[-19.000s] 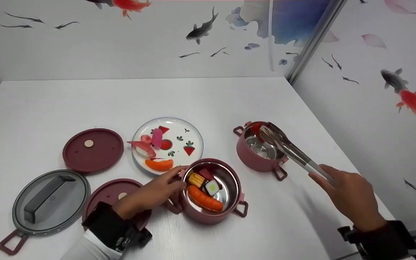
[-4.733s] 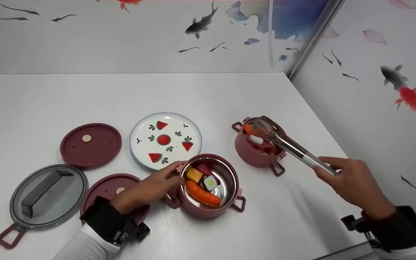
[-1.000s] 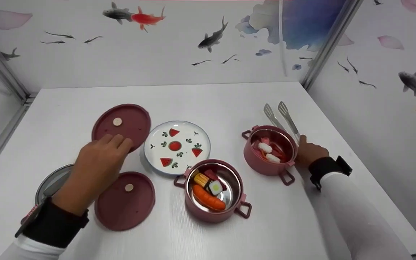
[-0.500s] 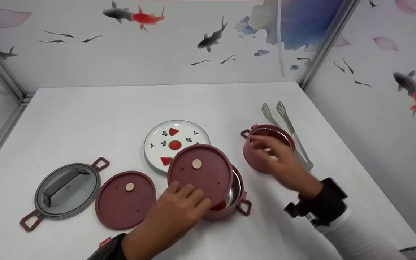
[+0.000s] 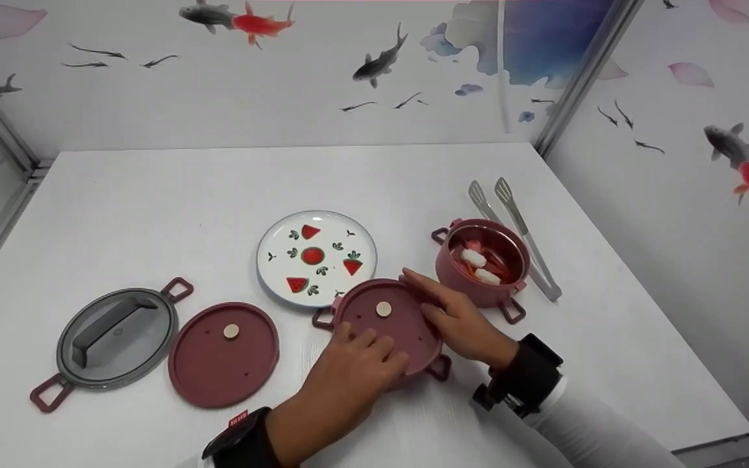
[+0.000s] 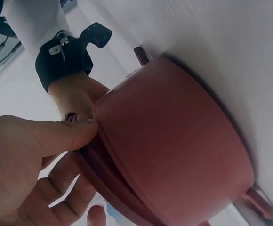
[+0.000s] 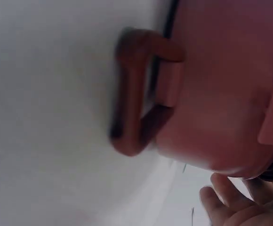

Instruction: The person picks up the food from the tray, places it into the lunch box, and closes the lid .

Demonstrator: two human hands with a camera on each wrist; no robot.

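Note:
In the head view both hands are at the dark red pot lid [image 5: 404, 331] on the front pink pot [image 5: 407, 385]. My left hand [image 5: 355, 374] pinches the lid's near edge, fingers on top; the left wrist view has its thumb under the rim, against the pot [image 6: 174, 136]. There a dark gap shows between lid [image 6: 115, 183] and pot, so the lid sits tilted on that side. My right hand [image 5: 465, 325] rests on the lid's right edge with extended fingers. The toy food inside this pot is hidden.
A second pink pot [image 5: 465, 279] with white and red toy food stands behind on the right, metal tongs [image 5: 534, 257] beside it. A watermelon-print plate [image 5: 283, 260] lies behind; another red lid [image 5: 218, 364] and a grey lid [image 5: 147, 338] lie left.
The tongs were laid down by the back pot. My left hand carried the far red lid from the left onto the front pot. My right hand moved from the tongs to that lid.

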